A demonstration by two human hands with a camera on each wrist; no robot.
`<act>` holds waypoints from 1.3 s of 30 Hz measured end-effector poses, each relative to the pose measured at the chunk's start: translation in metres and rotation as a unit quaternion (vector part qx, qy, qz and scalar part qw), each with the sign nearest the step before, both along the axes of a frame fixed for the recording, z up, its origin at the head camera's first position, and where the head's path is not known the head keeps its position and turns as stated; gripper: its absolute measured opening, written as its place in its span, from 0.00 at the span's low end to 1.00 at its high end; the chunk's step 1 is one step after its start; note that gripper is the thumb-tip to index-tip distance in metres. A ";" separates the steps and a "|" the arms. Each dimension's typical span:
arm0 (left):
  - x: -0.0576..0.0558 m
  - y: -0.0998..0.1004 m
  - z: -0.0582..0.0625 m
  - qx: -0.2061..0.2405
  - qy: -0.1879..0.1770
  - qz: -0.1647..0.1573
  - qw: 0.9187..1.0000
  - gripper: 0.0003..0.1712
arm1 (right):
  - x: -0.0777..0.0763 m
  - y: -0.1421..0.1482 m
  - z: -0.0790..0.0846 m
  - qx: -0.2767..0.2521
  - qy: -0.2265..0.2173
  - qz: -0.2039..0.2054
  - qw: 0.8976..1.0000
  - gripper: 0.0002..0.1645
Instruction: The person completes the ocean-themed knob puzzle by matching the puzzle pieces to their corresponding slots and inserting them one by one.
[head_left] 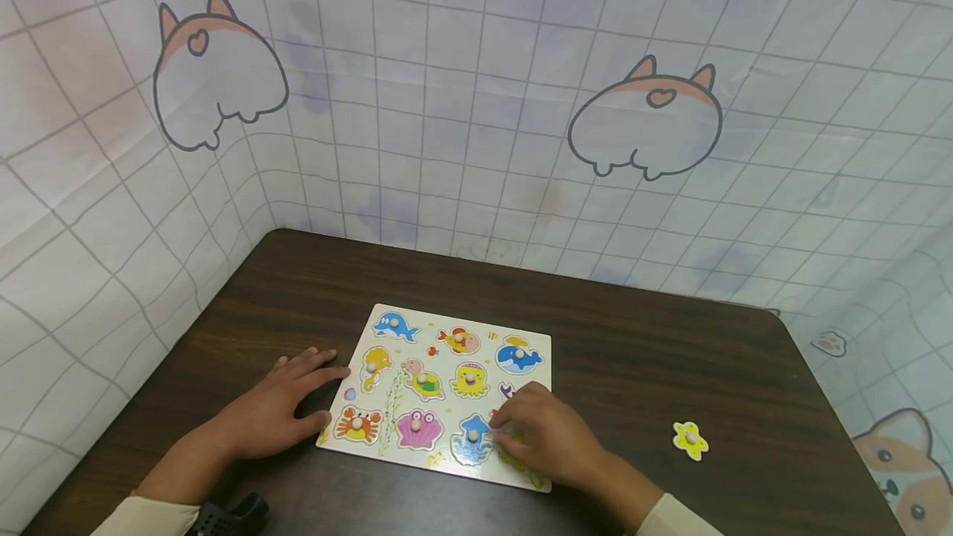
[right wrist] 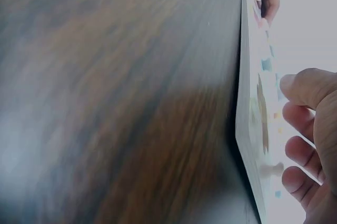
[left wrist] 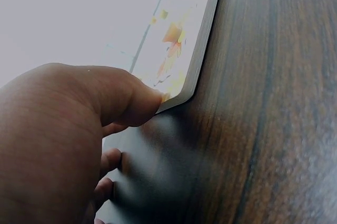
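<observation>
A white wooden peg puzzle board lies on the table, filled with sea-animal pieces that have round knobs. My left hand rests at its left side with fingers spread, and in the left wrist view the thumb presses on the board's corner. Over the lower right of the board is my right hand, beside the blue squid piece, covering part of the pictures there. The right wrist view shows its fingers loosely bent above the board, thumb apart, nothing between them; a knob stands below.
A yellow star-shaped piece with a knob lies on the dark wooden table, right of the board. White grid-patterned cloth with dog drawings hangs behind and at both sides. A dark wristband sits at the left wrist.
</observation>
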State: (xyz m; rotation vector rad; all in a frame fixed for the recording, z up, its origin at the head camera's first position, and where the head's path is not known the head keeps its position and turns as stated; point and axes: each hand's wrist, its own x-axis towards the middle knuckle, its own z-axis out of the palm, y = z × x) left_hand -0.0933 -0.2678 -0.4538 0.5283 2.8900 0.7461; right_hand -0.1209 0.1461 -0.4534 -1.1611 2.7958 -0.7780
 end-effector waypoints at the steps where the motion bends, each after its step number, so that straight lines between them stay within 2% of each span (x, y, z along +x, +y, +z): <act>1: 0.000 0.000 0.000 -0.001 0.001 -0.001 1.000 0.32 | 0.000 0.002 0.001 -0.001 -0.002 -0.003 1.000 0.08; 14: -0.001 -0.001 -0.001 -0.009 -0.015 0.009 1.000 0.33 | -0.001 0.035 0.013 0.001 0.011 -0.053 0.999 0.12; 25: -0.001 0.001 0.002 -0.011 -0.015 0.006 1.000 0.34 | -0.005 0.064 0.013 0.003 0.039 -0.081 0.996 0.16; 39: 0.000 0.001 0.002 -0.010 -0.020 0.008 1.000 0.33 | 0.000 0.100 0.014 0.000 0.060 -0.115 0.991 0.21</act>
